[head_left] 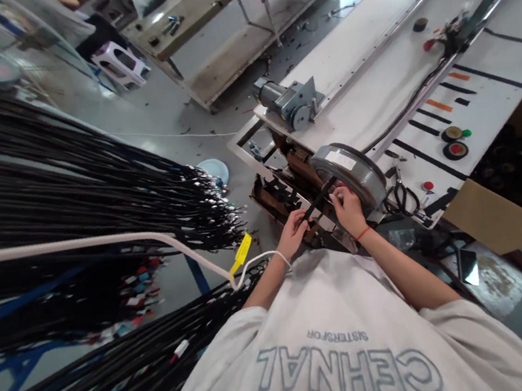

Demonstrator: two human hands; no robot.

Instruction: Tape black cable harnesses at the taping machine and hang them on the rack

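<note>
My left hand [293,231] is closed round the lower end of a black strip [321,196], which looks like tape or flat cable. The strip slants up to the right, toward a round grey drum-shaped housing [349,171] with a white label. My right hand [349,211], with a red string at the wrist, is beside the strip's upper part in front of this housing. Its fingers are bent and pinched together; what lies between them is too small to make out. Under both hands is a cluttered metal frame [330,227] at the bench end.
Thick bundles of black cables [90,183] hang at the left. A white cord with a yellow tag [241,255] crosses near my left forearm. On the white bench [399,68] are a motor [283,99], tape rolls [455,150] and scissors [402,196]. A cardboard box [483,220] stands right.
</note>
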